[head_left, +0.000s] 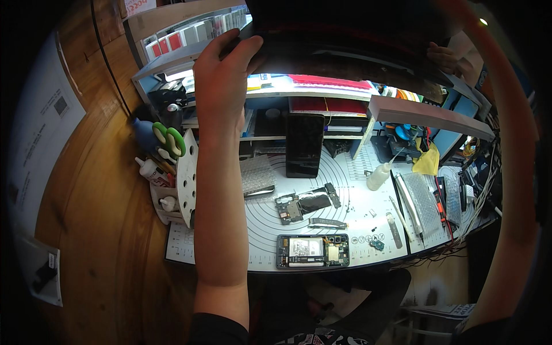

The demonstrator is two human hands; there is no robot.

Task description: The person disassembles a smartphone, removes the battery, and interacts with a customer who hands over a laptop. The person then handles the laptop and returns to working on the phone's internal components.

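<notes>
My left hand [224, 66] is raised above the desk. Its thumb and fingers close on the left edge of a wide, dark, panel-like object [345, 40], whose kind I cannot make out. My right forearm [514, 155] climbs along the right rim toward that object; my right hand is lost in the dark at the top. Small fingers [441, 57] show at the object's right end, but whose they are is unclear. Below, an opened phone [313, 251] with bare battery and circuit board lies at the front edge. Behind it are a flex cable [328, 223] and loose phone parts [307, 204].
A black phone [305, 146] leans upright against the shelf [270, 138]. Right of it stand a dropper bottle [379, 176], a yellow cloth [426, 159] and bubble wrap [424, 210]. At left, a white holder [185, 190] carries green-handled scissors [169, 140] and bottles. Cables [474, 198] crowd the right end.
</notes>
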